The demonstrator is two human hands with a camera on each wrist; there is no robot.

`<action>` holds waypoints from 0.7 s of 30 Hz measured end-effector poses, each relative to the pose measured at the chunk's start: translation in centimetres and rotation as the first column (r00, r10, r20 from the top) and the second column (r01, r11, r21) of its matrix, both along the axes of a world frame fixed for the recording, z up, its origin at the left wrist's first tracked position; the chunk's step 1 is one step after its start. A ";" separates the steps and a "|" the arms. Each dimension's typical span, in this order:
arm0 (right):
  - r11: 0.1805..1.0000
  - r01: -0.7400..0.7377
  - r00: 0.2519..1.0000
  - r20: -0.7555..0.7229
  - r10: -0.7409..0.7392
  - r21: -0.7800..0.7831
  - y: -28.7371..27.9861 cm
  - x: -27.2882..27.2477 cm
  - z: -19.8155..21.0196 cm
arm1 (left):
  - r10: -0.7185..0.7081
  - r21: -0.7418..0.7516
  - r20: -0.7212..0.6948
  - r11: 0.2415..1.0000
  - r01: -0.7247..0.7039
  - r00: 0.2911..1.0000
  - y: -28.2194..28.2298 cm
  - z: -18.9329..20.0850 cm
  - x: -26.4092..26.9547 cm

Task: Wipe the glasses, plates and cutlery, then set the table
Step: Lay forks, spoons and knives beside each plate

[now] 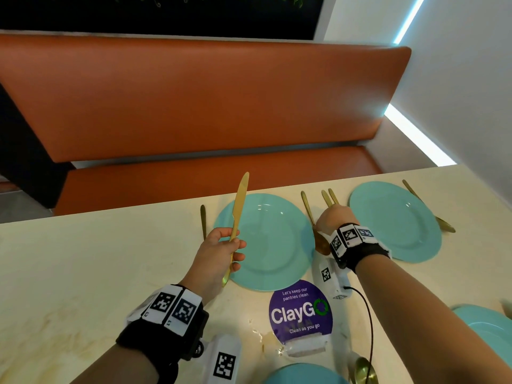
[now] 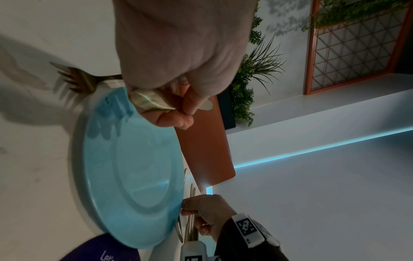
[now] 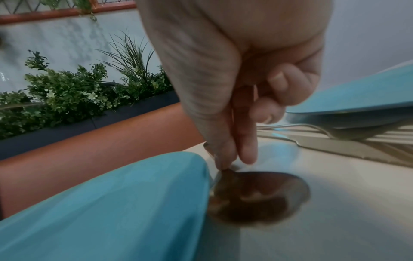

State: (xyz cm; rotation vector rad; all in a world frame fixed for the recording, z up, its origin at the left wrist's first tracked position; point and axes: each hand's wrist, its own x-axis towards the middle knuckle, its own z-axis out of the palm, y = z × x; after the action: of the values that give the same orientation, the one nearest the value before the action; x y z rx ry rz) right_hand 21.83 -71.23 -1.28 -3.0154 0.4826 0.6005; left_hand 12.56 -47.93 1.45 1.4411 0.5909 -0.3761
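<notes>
My left hand (image 1: 235, 245) grips a gold knife (image 1: 239, 206) by its handle and holds it off the table, blade pointing away, over the left rim of the middle teal plate (image 1: 271, 245). The knife's handle end (image 2: 152, 102) shows under my left hand (image 2: 178, 109) in the left wrist view. My right hand (image 1: 332, 217) is lowered between the two far plates. Its thumb and forefinger (image 3: 234, 159) pinch the neck of a gold spoon (image 3: 257, 194) lying on the table by the middle plate's right rim (image 3: 111, 203).
A gold fork (image 1: 203, 220) lies left of the middle plate. Two more gold handles (image 1: 328, 196) and a second teal plate (image 1: 396, 220) sit to the right, with a spoon (image 1: 443, 224) beyond. A purple ClayGo sign (image 1: 300, 311), nearer plates (image 1: 487, 333) and an orange bench (image 1: 194, 106) surround.
</notes>
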 end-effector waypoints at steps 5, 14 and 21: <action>0.968 -0.194 0.980 -0.073 0.184 -0.157 0.6 -0.2 0.2 | -0.009 -0.002 -0.001 1.000 0.009 1.000 0.0 -0.2 -0.4; 0.969 -0.166 0.983 -0.104 0.148 -0.185 0.4 -0.3 0.2 | 0.011 -0.003 0.004 1.000 -0.011 1.000 0.5 -0.3 -0.4; 0.927 -0.275 0.958 -0.158 0.240 -0.255 0.2 -0.2 0.0 | 0.014 -0.024 0.009 1.000 -0.014 1.000 0.5 -0.4 -0.7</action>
State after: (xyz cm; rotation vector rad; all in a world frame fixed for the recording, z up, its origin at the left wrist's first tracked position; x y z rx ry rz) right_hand 21.64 -71.04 -1.26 -3.3532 0.1828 0.8030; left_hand 11.90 -47.43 1.06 1.4146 0.5872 -0.3642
